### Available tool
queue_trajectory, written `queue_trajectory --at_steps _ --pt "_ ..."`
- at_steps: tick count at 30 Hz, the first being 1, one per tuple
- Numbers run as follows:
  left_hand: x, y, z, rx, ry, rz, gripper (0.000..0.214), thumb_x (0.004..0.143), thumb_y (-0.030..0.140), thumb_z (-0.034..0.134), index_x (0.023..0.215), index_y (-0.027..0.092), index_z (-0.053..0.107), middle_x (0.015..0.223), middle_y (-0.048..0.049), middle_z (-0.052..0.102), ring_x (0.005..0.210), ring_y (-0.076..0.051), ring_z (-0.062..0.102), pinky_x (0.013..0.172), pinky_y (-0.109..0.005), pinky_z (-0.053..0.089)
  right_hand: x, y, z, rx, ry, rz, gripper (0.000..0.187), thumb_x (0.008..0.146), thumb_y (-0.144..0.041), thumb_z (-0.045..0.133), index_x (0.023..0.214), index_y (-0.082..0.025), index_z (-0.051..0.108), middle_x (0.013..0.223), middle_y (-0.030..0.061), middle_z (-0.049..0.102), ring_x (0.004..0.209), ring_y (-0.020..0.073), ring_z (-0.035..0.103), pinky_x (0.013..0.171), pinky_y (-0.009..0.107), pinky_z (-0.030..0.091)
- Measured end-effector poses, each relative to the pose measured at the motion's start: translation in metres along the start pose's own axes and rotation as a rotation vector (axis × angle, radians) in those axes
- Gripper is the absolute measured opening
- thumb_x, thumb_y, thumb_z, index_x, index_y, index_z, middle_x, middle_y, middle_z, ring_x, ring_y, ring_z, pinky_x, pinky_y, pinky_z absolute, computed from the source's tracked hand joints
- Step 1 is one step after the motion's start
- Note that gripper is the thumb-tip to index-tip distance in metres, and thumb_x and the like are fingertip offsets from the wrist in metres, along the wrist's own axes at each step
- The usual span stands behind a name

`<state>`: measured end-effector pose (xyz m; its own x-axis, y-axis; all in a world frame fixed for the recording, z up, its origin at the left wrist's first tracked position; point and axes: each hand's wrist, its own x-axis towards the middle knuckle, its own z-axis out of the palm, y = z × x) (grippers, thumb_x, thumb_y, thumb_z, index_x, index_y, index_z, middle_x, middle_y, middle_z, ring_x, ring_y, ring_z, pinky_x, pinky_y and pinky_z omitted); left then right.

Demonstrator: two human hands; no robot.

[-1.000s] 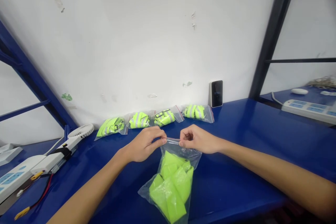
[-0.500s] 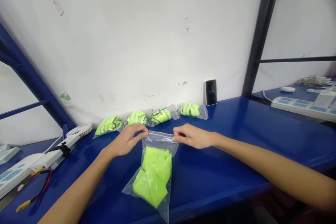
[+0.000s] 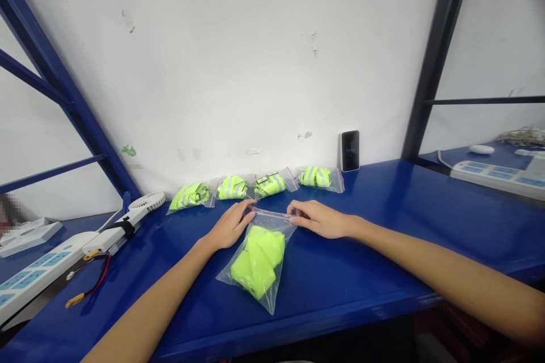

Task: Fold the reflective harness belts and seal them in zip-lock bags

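Blue worktop (image 3: 374,198) is seen under a zip bag (image 3: 255,266) of yellow-green fabric (image 3: 255,261); its seal is touched by fingers (image 3: 250,211) of the left hand (image 3: 232,226) and right hand (image 3: 317,219), but a grip cannot be told clearly.

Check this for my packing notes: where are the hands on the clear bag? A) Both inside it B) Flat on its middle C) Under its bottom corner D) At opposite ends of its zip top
D. The left hand and right hand sit at opposite ends of the zip top of the clear plastic bag, outside it.
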<state>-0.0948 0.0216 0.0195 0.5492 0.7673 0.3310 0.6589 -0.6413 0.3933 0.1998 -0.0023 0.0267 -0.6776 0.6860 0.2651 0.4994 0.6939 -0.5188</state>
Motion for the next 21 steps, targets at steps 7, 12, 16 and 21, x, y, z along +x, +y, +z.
queue_trajectory --at_steps 7,12,16,21 --pt "0.003 -0.005 0.007 0.011 -0.029 0.002 0.045 0.1 0.047 0.03 0.13 0.023 0.052 0.12 -0.0081 0.063 0.11 -0.024 0.055 0.102 -0.041 0.04 0.004 0.008 0.001 -0.049 0.002 -0.037 0.032 0.099 -0.037 0.04 0.087 -0.018 0.063 0.082 0.0038 0.065 0.072 0.0165 0.058 0.067 0.028 0.04" --pt "0.006 -0.011 0.007 -0.025 0.006 -0.011 0.042 0.099 0.047 0.03 0.123 0.025 0.057 0.123 -0.0039 0.064 0.11 -0.023 0.058 0.1 -0.036 0.042 0.004 0.008 0.001 -0.091 -0.002 -0.073 0.038 0.101 -0.038 0.036 0.077 -0.018 0.057 0.075 0.0024 0.06 0.068 0.0154 0.055 0.066 0.027 0.038" --pt "0.007 -0.011 0.006 -0.02 -0.005 -0.014 0.041 0.1 0.045 0.029 0.118 0.025 0.06 0.12 -0.003 0.066 0.107 -0.023 0.058 0.098 -0.035 0.041 0.004 0.007 0.002 -0.092 0.016 -0.077 0.042 0.102 -0.041 0.033 0.072 -0.018 0.051 0.069 0.0005 0.055 0.062 0.0136 0.051 0.062 0.027 0.035" --pt "0.008 -0.007 0.006 0.052 -0.062 0.054 0.042 0.101 0.043 0.027 0.102 0.02 0.062 0.105 -0.0055 0.065 0.096 -0.022 0.055 0.094 -0.036 0.04 0.003 0.003 0.004 -0.092 0.02 -0.035 0.037 0.1 -0.04 0.039 0.074 -0.018 0.054 0.066 -0.0006 0.055 0.057 0.0123 0.05 0.057 0.025 0.033"
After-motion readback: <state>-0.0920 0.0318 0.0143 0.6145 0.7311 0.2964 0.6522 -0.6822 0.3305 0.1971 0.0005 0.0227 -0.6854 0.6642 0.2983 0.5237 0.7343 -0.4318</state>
